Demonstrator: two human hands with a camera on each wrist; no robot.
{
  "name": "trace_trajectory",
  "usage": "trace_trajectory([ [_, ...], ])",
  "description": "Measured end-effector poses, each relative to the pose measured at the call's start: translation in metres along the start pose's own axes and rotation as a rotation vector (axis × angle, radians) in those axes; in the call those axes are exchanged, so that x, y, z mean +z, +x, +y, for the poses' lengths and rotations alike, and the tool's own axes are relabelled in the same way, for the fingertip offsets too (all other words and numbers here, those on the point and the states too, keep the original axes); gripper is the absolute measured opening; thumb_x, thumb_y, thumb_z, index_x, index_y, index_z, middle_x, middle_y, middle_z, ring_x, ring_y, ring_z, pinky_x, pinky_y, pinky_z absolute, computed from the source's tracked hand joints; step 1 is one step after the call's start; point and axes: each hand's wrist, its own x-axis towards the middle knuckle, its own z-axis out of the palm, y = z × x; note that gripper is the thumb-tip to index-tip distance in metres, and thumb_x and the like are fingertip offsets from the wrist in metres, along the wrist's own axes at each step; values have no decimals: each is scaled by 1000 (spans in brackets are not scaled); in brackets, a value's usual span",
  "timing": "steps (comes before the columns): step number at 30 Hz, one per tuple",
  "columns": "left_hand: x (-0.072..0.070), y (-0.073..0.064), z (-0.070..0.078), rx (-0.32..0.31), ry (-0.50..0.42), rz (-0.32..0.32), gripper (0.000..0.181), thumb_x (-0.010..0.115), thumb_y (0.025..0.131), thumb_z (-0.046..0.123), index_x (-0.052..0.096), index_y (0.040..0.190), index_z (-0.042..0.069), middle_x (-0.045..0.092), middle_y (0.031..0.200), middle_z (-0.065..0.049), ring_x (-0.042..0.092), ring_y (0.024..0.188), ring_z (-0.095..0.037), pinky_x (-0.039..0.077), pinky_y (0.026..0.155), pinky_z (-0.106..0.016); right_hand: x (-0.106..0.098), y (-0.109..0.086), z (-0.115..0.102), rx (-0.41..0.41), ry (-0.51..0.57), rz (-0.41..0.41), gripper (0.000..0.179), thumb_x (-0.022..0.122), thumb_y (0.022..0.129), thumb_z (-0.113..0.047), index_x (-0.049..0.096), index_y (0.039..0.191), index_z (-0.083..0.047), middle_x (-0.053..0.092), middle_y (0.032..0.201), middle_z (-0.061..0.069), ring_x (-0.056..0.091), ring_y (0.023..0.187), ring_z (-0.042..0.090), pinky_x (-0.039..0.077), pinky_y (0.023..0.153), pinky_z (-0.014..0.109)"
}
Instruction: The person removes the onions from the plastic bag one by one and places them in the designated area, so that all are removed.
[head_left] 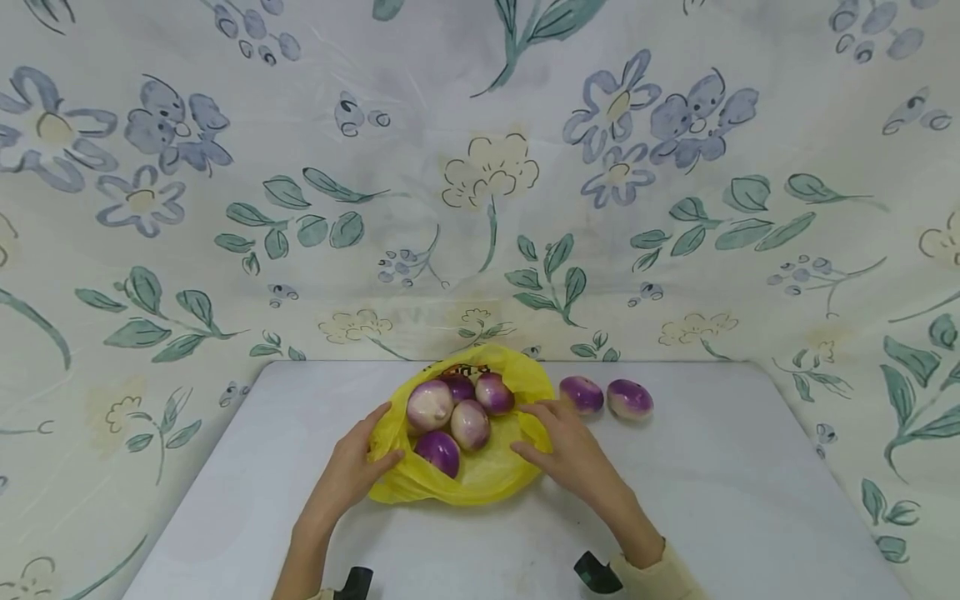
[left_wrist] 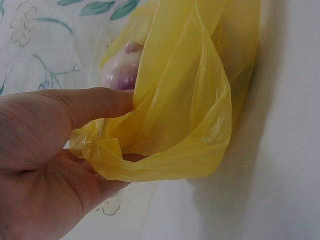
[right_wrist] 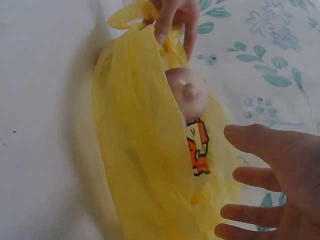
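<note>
A yellow plastic bag [head_left: 501,465] lies with its mouth spread wide on the table. Inside it sit several purple-and-white onions [head_left: 470,425]. My left hand [head_left: 351,467] grips the bag's left edge, and the left wrist view shows the gathered plastic [left_wrist: 165,165] between thumb and fingers. Over the bag's right side is my right hand [head_left: 576,454], its fingers spread and extended; in the right wrist view they stand beside the plastic and hold nothing. One onion [right_wrist: 187,93] peeks out of the mouth there, near an orange-and-black print [right_wrist: 198,147].
Two more onions, a nearer-to-the-bag one [head_left: 581,395] and one on its right [head_left: 630,400], lie outside the bag near the back edge. The white table [head_left: 720,492] meets a floral-patterned backdrop [head_left: 420,217] behind and at both sides.
</note>
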Motion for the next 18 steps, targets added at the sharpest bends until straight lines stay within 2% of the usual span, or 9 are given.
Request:
trace_trajectory([
  [6, 0, 0, 1, 19, -3, 14, 73, 70, 89, 16, 33, 151, 5, 44, 149, -24, 46, 134, -45, 43, 107, -58, 1, 4, -5, -44, 10, -21, 59, 73, 86, -42, 54, 137, -22, 57, 137, 10, 55, 125, 29, 49, 106, 49],
  [13, -1, 0, 1, 23, -6, 13, 73, 70, 89, 15, 33, 151, 5, 45, 148, -25, 46, 133, -45, 44, 106, -58, 7, 9, -16, -15, 51, -100, 62, 76, 84, -40, 52, 139, -25, 54, 138, 9, 54, 125, 29, 50, 105, 48],
  [18, -1, 0, 2, 9, -8, 4, 73, 70, 89, 15, 33, 152, 5, 43, 150, -24, 45, 135, -45, 43, 108, -58, 13, 15, -20, -50, 64, -140, 62, 76, 84, -38, 52, 139, -22, 54, 140, 9, 53, 127, 28, 49, 106, 48],
])
